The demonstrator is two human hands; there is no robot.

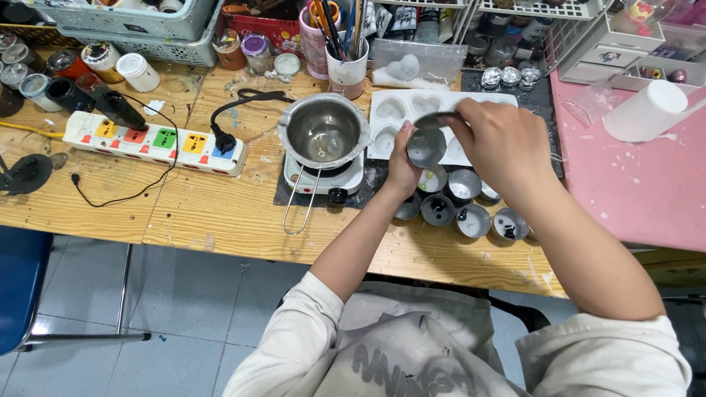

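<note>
A small round metal cup point(426, 147) is held above the wooden table point(220, 213). My left hand point(402, 165) grips its left side, and my right hand point(494, 143) grips it from the top and right. Under the hands stand several more small metal cups point(471, 219), some with dark residue inside. Behind the held cup lies a white mould tray point(397, 110) with heart-shaped cavities. To the left, a steel melting pot point(323, 132) with a wire handle sits on a small white hot plate point(323, 180).
A white power strip point(154, 141) with coloured switches and a black plug lies at the left. Jars, brush cups point(346, 70) and baskets line the back edge. A pink surface point(632, 176) with a white cylinder point(647, 110) lies right. A blue chair point(18, 287) stands lower left.
</note>
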